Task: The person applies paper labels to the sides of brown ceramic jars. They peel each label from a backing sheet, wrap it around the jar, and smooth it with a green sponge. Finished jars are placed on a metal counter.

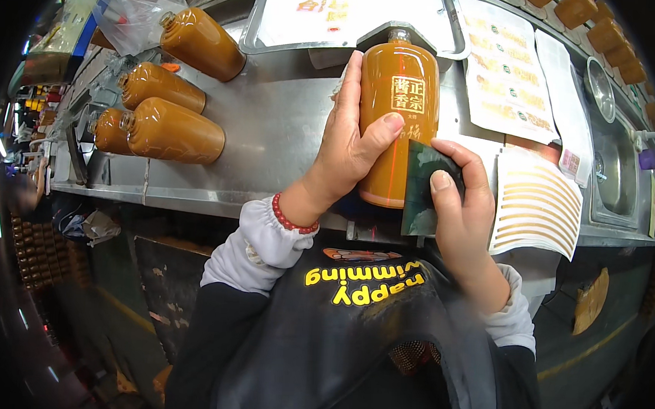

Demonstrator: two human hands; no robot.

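- Left hand (345, 142) is grasping the caramel-brown bottle (395, 160) from its 9 o'clock side, the thumb crossing onto its front.
- Right hand (461, 204) is pinching a dark green sheet (421, 187) at the bottle's 4 o'clock side; whether the sheet is touching the bottle, the view is not making clear.
- The bottle is lying at the bench's (271, 146) near edge, its neck pointing to 12 o'clock, toward a grey bracket (373, 36).
- A thin red line (402, 60) is running lengthwise down the bottle, probably offering the best guide for alignment.
- The left thumb is resting just below the gold lettering (409, 94); careful work is likely calling for pressure on plain surface only.
- If the sheet is serving as a smoother, a flat, even stroke is probably suiting the curve better than a digging corner.
- Gold strips (538, 204) are waiting toward 3 o'clock, within easy reach.
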